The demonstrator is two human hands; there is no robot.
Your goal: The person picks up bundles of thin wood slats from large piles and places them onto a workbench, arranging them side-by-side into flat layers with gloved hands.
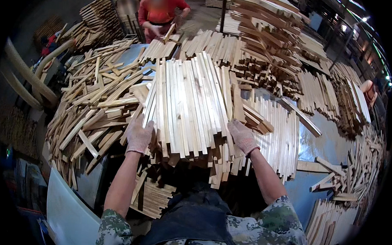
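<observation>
A wide layer of pale wooden strips [188, 105] lies side by side on top of a stack in front of me, their near ends uneven. My left hand [139, 135], in a light knitted glove, grips the left side of this layer near its front. On the opposite side, my right hand [243, 136], gloved the same way, presses in against the edge with its thumb side toward the strips. The fingertips of both hands are partly hidden against the wood. Darker strips show beneath the layer's near ends.
Loose sticks [97, 114] lie in a tangled heap at left. Further strips [275, 138] are stacked at right on a blue-grey table [329, 146]. A tall crisscross pile [268, 34] rises behind. A person in red [163, 11] handles wood across the table. Ribbed hoses [31, 80] stand far left.
</observation>
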